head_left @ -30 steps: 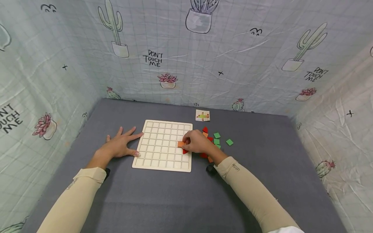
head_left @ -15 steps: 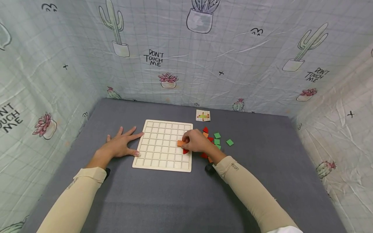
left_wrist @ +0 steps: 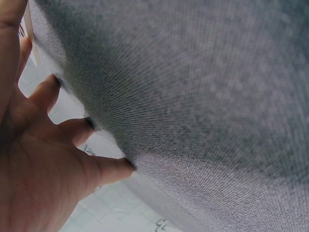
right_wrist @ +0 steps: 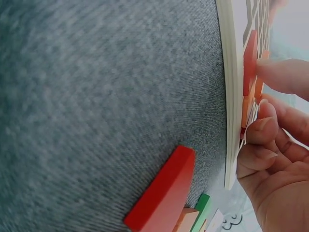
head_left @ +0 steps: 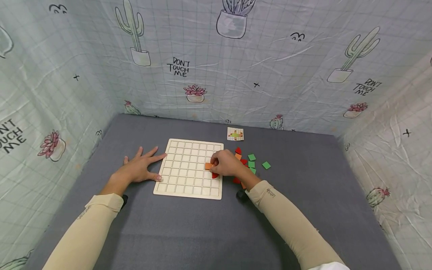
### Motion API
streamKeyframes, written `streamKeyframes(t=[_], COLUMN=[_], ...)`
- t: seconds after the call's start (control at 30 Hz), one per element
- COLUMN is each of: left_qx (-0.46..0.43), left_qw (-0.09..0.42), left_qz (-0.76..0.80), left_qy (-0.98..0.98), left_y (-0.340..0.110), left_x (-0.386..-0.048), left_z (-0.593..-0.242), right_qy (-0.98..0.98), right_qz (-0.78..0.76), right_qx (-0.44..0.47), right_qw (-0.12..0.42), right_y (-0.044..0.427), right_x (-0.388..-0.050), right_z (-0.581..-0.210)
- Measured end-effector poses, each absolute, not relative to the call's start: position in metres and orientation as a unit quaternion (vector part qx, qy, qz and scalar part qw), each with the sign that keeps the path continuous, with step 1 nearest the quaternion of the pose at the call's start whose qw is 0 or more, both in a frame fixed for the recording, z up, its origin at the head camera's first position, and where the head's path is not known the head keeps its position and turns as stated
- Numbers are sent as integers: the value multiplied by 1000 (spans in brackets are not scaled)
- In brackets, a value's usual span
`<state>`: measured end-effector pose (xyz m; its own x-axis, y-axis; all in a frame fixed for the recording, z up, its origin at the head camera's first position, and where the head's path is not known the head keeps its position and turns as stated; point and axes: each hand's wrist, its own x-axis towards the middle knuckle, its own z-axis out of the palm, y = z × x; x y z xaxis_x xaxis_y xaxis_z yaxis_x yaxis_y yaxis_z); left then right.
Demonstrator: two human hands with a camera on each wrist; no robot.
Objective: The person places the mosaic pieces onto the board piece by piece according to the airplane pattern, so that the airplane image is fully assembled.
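Board (head_left: 182,173) looks barely filled; your right hand (head_left: 226,163) pinches an orange square (head_left: 208,166), left hand (head_left: 136,168) splayed; green squares (head_left: 251,164) remain at right.

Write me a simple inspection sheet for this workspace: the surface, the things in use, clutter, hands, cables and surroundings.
Surface: gray table, fabric-like in the wrist views.
Job's things: pale grid board bearing an orange square and a red piece; to its right, green squares, loose red pieces and loose orange pieces; beyond them, a pattern card.
Clutter: dark item by the right wrist, too unclear to name.
Hands: left hand spread, thumb and index finger at the board's left edge; right hand has thumb and fingers on the orange square.
Cables: nothing seen.
Surroundings: hanging cloth printed with potted plants and "Don't touch me".
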<state>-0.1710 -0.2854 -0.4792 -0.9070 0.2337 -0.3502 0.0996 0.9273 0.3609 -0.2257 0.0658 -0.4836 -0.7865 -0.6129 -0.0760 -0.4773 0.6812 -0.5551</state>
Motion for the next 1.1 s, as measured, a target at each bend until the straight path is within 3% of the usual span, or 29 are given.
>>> streamKeyframes(t=[1.1], left_qx=[83], left_qw=[207], left_qz=[167], left_qy=[960], left_y=[-285], left_x=[-172], left_z=[-479], right_qy=[906], right_qz=[-276], right_qx=[-281], right_qw=[154], right_y=[63], right_x=[-223], right_z=[-484])
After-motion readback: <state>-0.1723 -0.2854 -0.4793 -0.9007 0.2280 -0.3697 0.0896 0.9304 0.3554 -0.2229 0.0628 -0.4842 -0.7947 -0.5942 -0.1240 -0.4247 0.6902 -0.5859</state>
